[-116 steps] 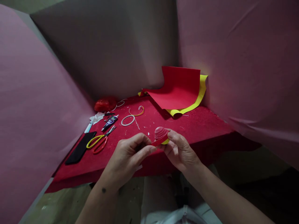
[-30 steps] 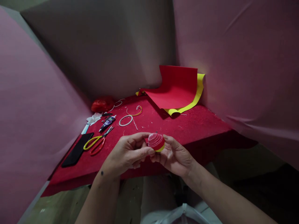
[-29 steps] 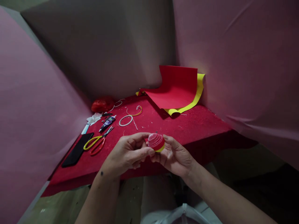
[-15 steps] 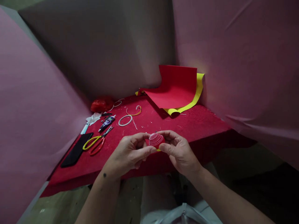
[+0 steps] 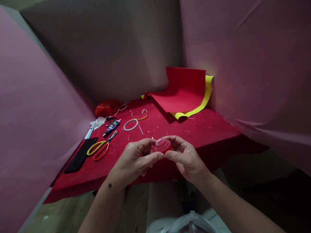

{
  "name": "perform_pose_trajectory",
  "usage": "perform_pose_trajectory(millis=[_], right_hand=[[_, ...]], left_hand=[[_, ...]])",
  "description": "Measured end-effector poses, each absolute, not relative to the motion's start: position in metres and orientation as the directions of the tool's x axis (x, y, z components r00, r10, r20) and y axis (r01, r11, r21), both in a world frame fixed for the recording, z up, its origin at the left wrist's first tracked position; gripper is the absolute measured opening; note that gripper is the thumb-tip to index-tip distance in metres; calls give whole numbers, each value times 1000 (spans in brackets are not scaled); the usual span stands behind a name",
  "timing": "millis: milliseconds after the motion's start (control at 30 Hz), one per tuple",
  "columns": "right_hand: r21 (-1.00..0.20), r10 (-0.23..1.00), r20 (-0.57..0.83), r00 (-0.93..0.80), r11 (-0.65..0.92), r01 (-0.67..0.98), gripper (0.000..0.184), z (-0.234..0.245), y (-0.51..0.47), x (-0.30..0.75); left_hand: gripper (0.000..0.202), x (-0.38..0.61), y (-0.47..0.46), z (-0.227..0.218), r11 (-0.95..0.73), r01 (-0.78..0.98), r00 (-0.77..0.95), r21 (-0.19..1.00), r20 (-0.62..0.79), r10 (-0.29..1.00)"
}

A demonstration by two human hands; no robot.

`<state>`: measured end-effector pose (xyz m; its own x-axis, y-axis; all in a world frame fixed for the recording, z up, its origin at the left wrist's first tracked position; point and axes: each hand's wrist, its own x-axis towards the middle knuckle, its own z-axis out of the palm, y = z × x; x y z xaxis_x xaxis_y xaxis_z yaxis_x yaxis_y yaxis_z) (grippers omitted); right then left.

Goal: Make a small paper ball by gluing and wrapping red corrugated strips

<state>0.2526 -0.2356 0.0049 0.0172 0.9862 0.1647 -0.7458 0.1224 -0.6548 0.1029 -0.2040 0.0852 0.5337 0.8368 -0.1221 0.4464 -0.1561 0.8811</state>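
Both hands hold a small red domed coil of corrugated paper strip [image 5: 163, 145] above the near edge of the red table [image 5: 209, 129]. My left hand [image 5: 132, 160] pinches its left side with thumb and fingers. From the right, my right hand [image 5: 186, 157] wraps its thumb and fingers round the coil. A sliver of yellow shows under the coil, mostly hidden by the fingers.
Yellow-and-red scissors [image 5: 100, 148], a black phone [image 5: 79, 155], a glue tube [image 5: 111, 127], a white paper ring [image 5: 130, 124], an orange curl [image 5: 141, 115] and a red bag [image 5: 106, 107] lie at left. Red and yellow corrugated sheets [image 5: 186, 92] lean at the back. Pink cloth walls enclose the table.
A loose red strip end seen earliest is now wound onto the coil. My right hand has closed further round the coil, covering most of its yellow base. The hands stay in place.
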Motion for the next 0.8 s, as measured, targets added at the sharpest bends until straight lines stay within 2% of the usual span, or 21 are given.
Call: perform_pose_trajectory(millis=[267,533,667,800], right_hand=[[-679,980,178,86,185,-710,43,2,-234,254],[-731,964,239,117,258,-631,32,2,-238,253],[-729,969,204,143,248,-638,32,3,-238,251],[-675,986,137,96,164,-719,35,4,-237,253]], left_hand=[[30,105,-207,89,-136,472,537,871,-162,828],[30,104,-211,87,-189,467,541,864,-109,834],[30,103,-212,89,-192,452,560,871,-109,821],[37,101,-212,91,-181,450,576,875,-129,807]])
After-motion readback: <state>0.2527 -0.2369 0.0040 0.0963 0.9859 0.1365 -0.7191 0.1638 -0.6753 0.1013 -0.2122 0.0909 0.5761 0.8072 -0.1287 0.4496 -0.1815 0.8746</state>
